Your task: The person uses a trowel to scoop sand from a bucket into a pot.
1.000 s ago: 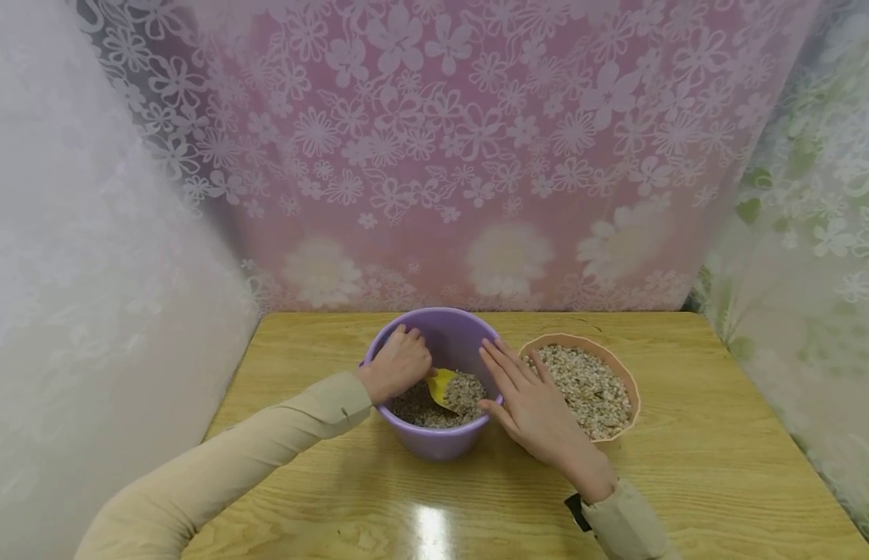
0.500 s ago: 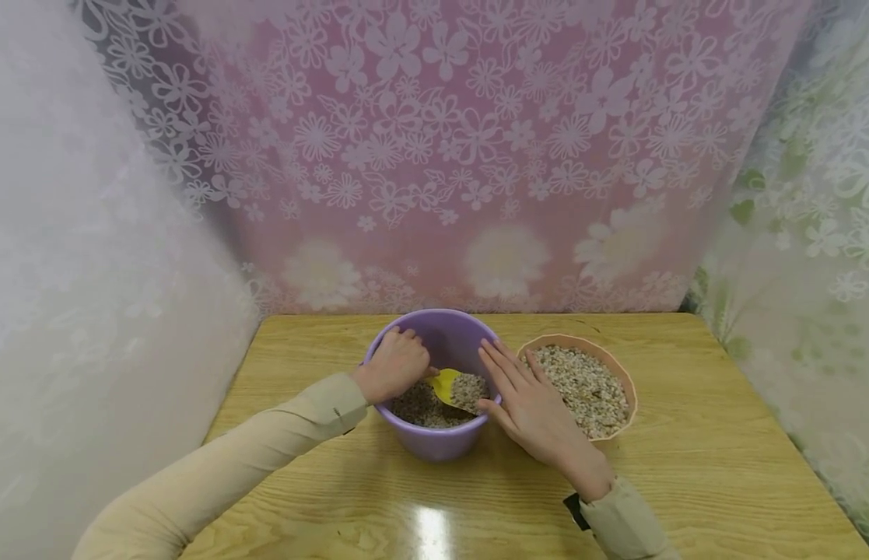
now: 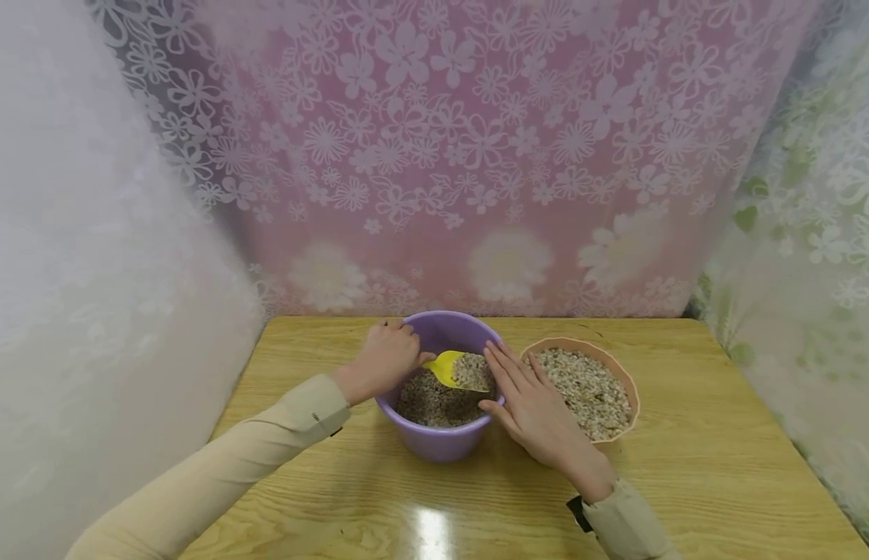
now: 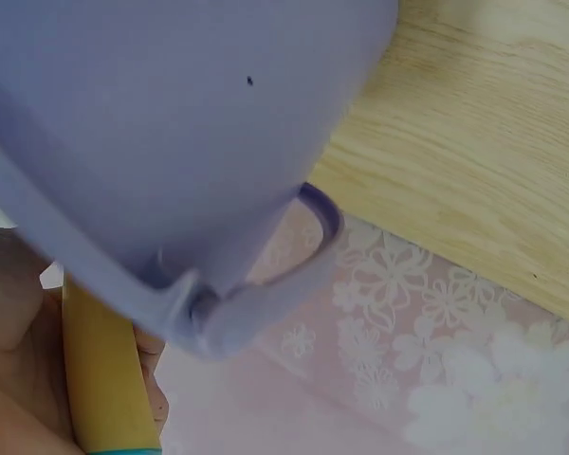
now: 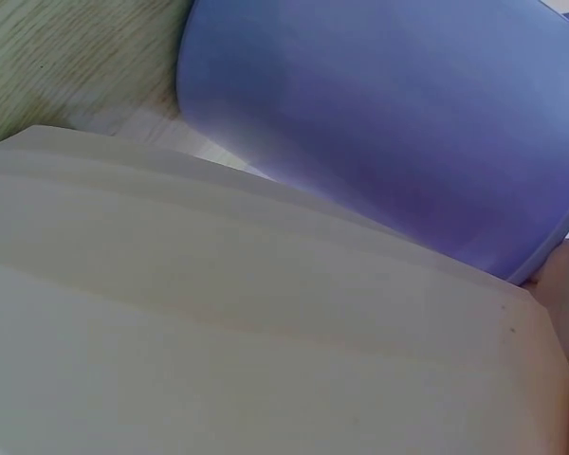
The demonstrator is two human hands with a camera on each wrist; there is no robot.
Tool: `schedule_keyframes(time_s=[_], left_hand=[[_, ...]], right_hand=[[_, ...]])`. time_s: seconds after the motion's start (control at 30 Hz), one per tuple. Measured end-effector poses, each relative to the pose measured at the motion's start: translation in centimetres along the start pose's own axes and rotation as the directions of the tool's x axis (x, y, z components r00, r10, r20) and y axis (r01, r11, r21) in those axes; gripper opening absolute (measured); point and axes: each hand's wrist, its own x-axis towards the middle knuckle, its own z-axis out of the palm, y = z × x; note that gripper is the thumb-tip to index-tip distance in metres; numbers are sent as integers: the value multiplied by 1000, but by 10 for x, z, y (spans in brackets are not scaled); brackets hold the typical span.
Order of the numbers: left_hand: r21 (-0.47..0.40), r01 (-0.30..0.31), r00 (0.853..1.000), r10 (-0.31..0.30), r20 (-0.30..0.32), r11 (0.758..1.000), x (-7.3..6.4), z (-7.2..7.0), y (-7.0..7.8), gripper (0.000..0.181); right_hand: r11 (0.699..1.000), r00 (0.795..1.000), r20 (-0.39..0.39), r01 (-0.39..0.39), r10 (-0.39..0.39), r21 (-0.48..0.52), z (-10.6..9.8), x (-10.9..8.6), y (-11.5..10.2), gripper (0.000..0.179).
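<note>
A purple bucket (image 3: 441, 446) stands on the table, part filled with brownish grain or grit (image 3: 441, 403). In the head view my left hand (image 3: 387, 358) grips the handle of a yellow scoop (image 3: 444, 365) at the bucket's left rim. The scoop is loaded with the grain and lies above the rest, inside the bucket. In the left wrist view the fingers wrap round its yellow handle (image 4: 104, 379), outside the bucket wall. My right hand (image 3: 539, 416) rests on the bucket's right rim, fingers straight, and hides part of the bowl.
A peach-coloured bowl (image 3: 634, 389) with a wavy rim, full of paler grain (image 3: 584, 385), stands right of the bucket and fills much of the right wrist view. Flowered sheets (image 3: 476, 155) hang behind and beside the wooden table (image 3: 322, 482).
My left hand has risen slightly and shifted left, lifting the loaded scoop clear of the grain in the bucket. The right hand stays at the rim.
</note>
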Motion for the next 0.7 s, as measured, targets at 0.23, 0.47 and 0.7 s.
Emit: schedule_keyframes(time_s=[0.23,0.47,0.7], left_hand=[[-17,48,998,-49,-38,999,-11,-11,-13,50],[-50,88,994,-91,-60,995,-22,-9,-20,48],[-108,94,990,-104,-93,990,-33,-10,-22,45]], right_hand=[[1000,1000,14,-13,13,6,0,0,-1,74],[1000,1000,12,-15,15,4,1,-1,-1,75],[1000,1000,18,-14,13,8,0,0,-1,75]])
